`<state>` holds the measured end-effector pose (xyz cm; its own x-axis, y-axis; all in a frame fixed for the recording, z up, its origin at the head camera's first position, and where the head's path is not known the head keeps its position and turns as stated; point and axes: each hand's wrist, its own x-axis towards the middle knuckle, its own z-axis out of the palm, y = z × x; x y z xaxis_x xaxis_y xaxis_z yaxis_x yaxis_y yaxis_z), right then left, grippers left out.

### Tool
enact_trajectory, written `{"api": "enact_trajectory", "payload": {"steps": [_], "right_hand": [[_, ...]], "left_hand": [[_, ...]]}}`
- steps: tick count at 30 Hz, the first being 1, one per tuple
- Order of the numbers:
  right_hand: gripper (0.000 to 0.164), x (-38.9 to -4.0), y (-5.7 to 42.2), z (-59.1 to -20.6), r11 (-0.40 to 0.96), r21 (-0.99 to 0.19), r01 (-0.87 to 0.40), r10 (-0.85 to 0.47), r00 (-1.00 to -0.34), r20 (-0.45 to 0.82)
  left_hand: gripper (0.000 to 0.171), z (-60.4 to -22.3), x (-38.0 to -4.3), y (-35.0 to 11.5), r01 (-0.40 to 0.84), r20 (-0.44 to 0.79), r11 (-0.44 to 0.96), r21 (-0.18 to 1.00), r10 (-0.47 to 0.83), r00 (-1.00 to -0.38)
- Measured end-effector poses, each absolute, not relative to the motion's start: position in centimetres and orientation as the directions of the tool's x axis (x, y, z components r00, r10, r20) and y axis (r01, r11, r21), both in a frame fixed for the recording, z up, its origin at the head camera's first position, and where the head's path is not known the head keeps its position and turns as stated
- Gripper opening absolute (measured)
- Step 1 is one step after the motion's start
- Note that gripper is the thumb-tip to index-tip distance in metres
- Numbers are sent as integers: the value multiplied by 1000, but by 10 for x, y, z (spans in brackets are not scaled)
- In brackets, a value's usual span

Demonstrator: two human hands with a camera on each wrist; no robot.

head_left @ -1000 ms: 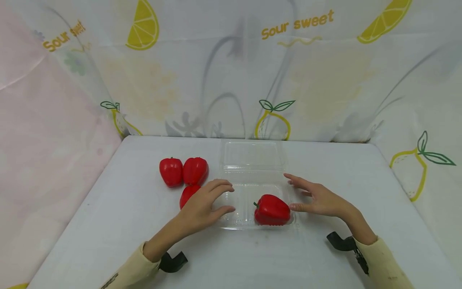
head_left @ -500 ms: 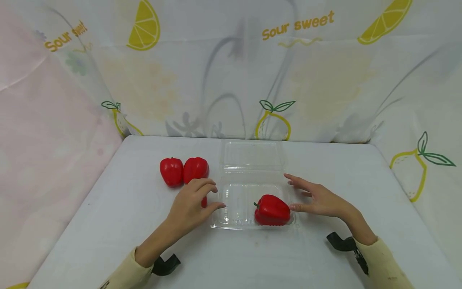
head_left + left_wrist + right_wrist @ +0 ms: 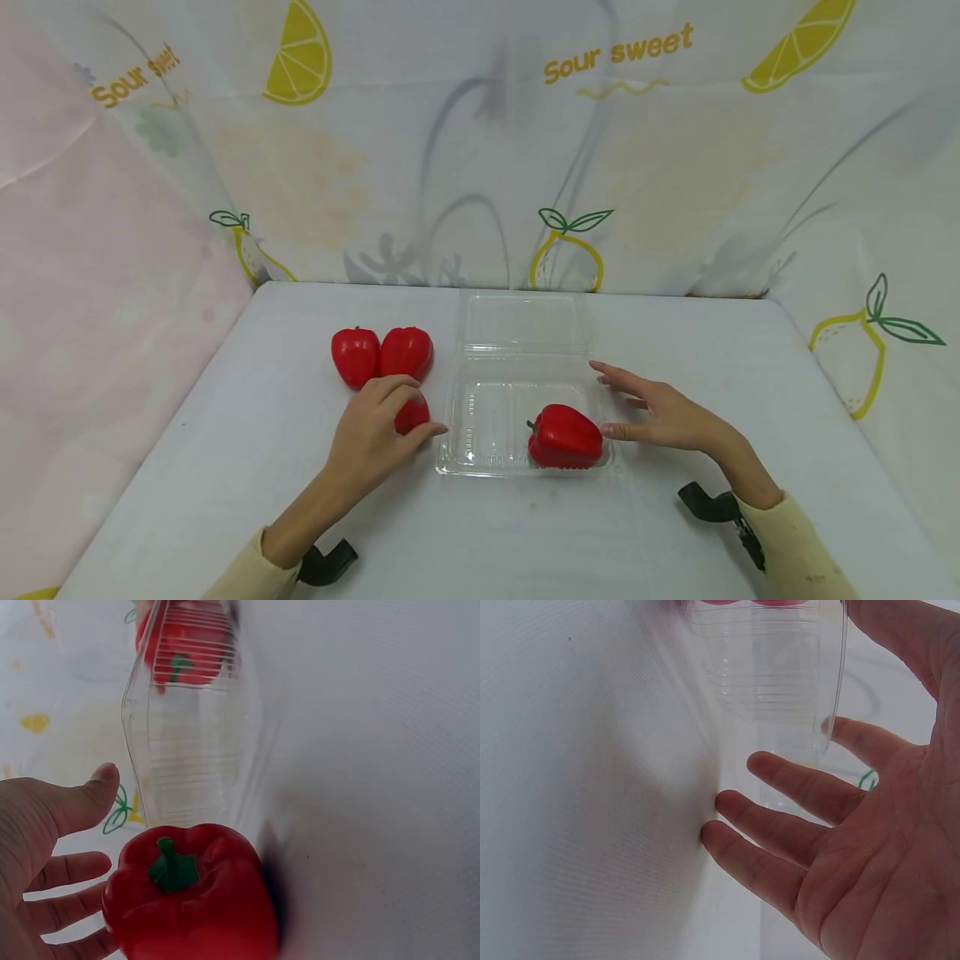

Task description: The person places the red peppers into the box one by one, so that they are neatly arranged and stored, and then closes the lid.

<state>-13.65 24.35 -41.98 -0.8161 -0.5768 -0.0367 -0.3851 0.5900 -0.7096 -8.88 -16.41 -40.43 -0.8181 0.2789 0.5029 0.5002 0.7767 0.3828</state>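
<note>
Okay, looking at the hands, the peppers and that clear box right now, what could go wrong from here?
The left hand only cups the near pepper, fingers not plainly closed round it, so the smooth pepper might slip or roll if lifted. The clear box looks thin and light; the right hand rests open by its edge, so a nudge might shift it. The pepper in the box fills the right end, so another one might crowd it.
</note>
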Motion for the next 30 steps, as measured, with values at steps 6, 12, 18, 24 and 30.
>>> {"api": "enact_trajectory", "payload": {"steps": [6,12,18,24,30], "right_hand": [[88,-136,243,-419,605,-699,-380,-568,-822,-44],[89,-136,242,-419,616,-693,-375,-561,-826,-52],[88,-136,242,-419,611,-698,-374,-562,-825,-50],[87,-137,242,-420,605,-698,-383,-569,-821,-43],[87,-136,243,-420,602,-702,-380,-570,-821,-44]], "left_hand": [[52,-407,-88,-169,465,505,803,372,245,-828],[53,-411,-86,-172,450,498,819,357,241,-833],[55,-413,-83,-172,446,507,825,348,234,-829],[56,-415,-81,-173,445,502,825,349,236,-832],[56,-416,-78,-177,450,501,819,356,239,-832]]}}
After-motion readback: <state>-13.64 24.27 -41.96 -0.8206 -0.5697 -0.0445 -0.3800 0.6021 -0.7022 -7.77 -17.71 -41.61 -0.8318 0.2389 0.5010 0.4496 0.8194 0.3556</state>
